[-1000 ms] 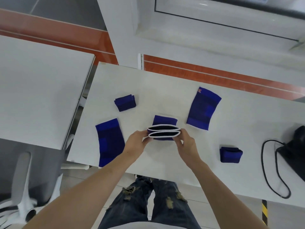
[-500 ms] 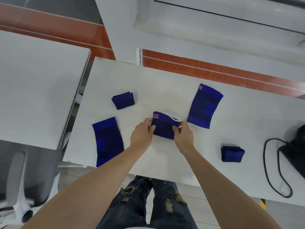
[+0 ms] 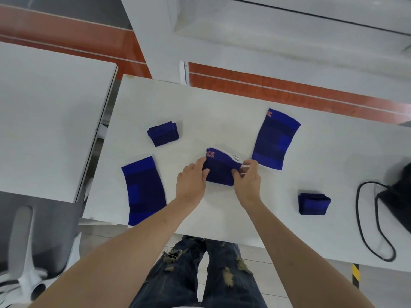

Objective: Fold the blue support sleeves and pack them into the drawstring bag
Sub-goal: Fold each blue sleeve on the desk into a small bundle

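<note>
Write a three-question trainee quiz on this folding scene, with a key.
1. How many sleeves lie flat, unfolded?
2. True or false: the bag already holds a bundle.
3. Both hands hold: A) cord B) middle sleeve C) a bundle

Key:
1. Two: left sleeve, right sleeve.
2. False: both bundles sit on the table.
3. B: left hand, right hand.

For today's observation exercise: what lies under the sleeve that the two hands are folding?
Bare white table shows all around the sleeve being folded. White edging peeks out at its right end. The left hand and right hand cover its sides; its underside cannot be seen.
</note>
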{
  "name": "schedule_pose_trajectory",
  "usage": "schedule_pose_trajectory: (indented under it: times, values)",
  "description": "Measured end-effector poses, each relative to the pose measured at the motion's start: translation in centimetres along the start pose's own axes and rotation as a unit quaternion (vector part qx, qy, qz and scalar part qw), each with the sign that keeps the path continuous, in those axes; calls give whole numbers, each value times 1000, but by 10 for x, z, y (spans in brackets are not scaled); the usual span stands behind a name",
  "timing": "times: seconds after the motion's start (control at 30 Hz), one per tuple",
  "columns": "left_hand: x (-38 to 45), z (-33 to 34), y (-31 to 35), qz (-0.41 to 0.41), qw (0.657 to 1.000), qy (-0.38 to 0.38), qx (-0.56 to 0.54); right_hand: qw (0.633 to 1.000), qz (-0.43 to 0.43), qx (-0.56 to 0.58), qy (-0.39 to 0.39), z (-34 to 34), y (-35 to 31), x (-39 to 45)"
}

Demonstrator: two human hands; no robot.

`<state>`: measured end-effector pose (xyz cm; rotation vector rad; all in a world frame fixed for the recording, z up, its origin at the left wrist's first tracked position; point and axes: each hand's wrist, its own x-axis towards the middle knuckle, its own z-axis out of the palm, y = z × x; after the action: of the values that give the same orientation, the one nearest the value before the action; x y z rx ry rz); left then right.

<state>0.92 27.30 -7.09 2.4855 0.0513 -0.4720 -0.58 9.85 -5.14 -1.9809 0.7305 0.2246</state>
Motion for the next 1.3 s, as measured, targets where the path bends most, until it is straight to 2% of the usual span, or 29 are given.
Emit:
schedule_pose_trajectory:
  times: [0.2,0.3,0.37,0.43,0.5,0.57,0.67,0.87,1.07,1.3]
  values:
    - [-5,-7,-11,-30,998,2,47,992,-47,-113,-5,9,-1,0]
    - [-4,-12,-5,-36,996,37,72,993,-54,-106,-4,10,1,1]
    - [-6,-13,-3,11,987,84,135,987,-108,-119,24,8,3,-1]
    - [-6,-12,-4,84,976,109,171,960,-226,-147,70,4,6,-2]
    - [-3,-9,-7,154,967,98,177,922,-329,-191,78,1,12,-2]
    - [0,-6,-12,206,961,64,175,891,-375,-252,53,1,22,0]
    - [5,-3,-19,236,951,22,198,870,-375,-319,10,5,37,9]
    - [-3,8,-24,201,942,-47,265,862,-322,-389,-38,8,45,17]
    - [-3,15,-23,175,941,-71,281,848,-304,-427,-78,4,41,20]
    - [-4,5,-11,157,934,-104,303,855,-274,-424,-116,-1,27,17]
